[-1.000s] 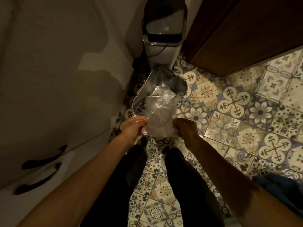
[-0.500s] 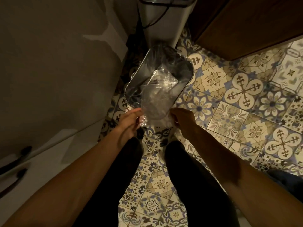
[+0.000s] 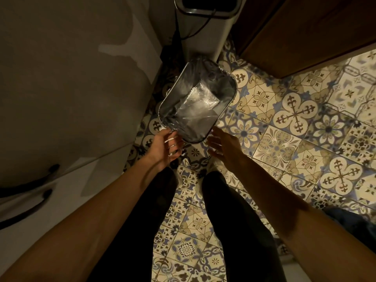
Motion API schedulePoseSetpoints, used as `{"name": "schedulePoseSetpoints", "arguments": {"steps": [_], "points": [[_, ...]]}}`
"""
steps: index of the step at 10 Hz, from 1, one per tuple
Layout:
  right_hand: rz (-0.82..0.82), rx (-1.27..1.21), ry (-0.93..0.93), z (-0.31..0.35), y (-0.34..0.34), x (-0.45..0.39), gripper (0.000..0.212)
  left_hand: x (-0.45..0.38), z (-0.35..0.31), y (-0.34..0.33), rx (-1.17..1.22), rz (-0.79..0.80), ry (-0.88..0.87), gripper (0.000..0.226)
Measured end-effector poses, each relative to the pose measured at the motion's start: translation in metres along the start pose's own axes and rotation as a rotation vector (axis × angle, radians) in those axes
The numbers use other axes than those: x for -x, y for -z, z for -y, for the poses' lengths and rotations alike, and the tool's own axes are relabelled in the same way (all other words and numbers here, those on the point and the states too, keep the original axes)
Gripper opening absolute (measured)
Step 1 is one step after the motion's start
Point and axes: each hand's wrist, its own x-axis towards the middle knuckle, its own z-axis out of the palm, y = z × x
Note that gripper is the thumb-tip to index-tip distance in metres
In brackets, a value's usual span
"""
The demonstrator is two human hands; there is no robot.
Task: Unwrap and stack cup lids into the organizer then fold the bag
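Bag (image 3: 198, 107) lies crumpled inside the lined bin (image 3: 232, 92) on the tiled floor (image 3: 284, 139), seemingly loose. It looks light, soft and slippery; pinch an edge. Left hand (image 3: 164, 146) and right hand (image 3: 222, 142) hover spread, holding nothing.

Dim, warm light. Floor tiles (image 3: 295, 119) brightest at right; wall (image 3: 71, 78) at upper left shadowed, patchy. Wide-angle bending at edges. Right-edge tiles smeared; hands slightly blurred.

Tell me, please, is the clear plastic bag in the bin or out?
In: the clear plastic bag lies inside the bin, with both hands open and apart from it.
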Motion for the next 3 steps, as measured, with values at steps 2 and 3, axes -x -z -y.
{"name": "schedulePoseSetpoints", "arguments": {"steps": [2,3], "points": [[0.02,-0.022,0.068,0.024,-0.001,0.067,0.021,0.064,-0.017,-0.021,-0.197,-0.064,-0.058,0.035],[0.041,0.072,0.227,0.036,-0.003,0.111,0.019,0.104,-0.027,-0.038,-0.31,-0.102,-0.201,0.034]]}}
